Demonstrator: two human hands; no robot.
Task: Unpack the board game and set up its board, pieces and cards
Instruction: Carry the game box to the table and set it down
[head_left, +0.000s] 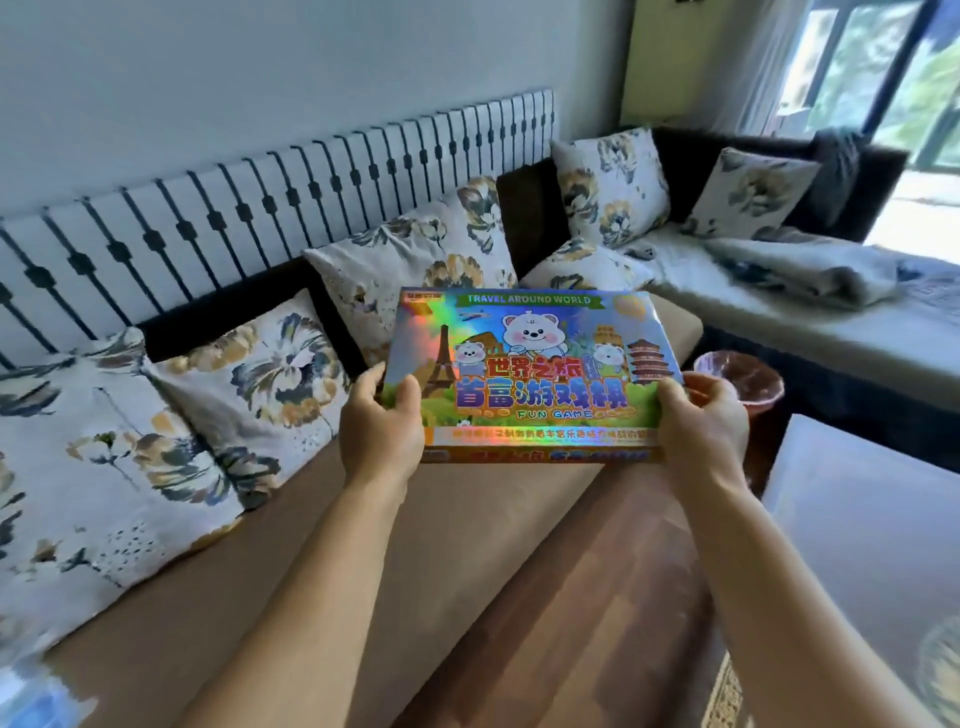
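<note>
Holographic foil all over this board game box (530, 374), rainbow glare across the lid, cartoon bears and "TRAVEL AROUND WORLD" up top, "FUN GAME" lower down. Progress-wise: basically zero so far, as far as I can judge. The box is shut, lid on, held up in the air over the tan sofa seat (467, 519), with the floral cushions (249, 374) along the back behind it. The left hand (382, 421) grips the near left corner, thumb on top of the lid and the other fingers out of sight underneath. The right hand (701, 421) does the same at the near right corner, thumb laid on the lid edge, rest of the fingers wrapped under, so I can't tell how they lie below. Can't tell if there's shrink wrap on it either, the shine makes that a coin toss. No board, no pieces, no cards out anywhere in view. So everything is left: set the box down, get the lid off, unfold the board, sort the bits. There's a pale glossy desk (857, 519) off to the right that looks like the obvious spot for laying it out, and a pinkish wastebasket (743, 374) sits just past the box's right corner.
</note>
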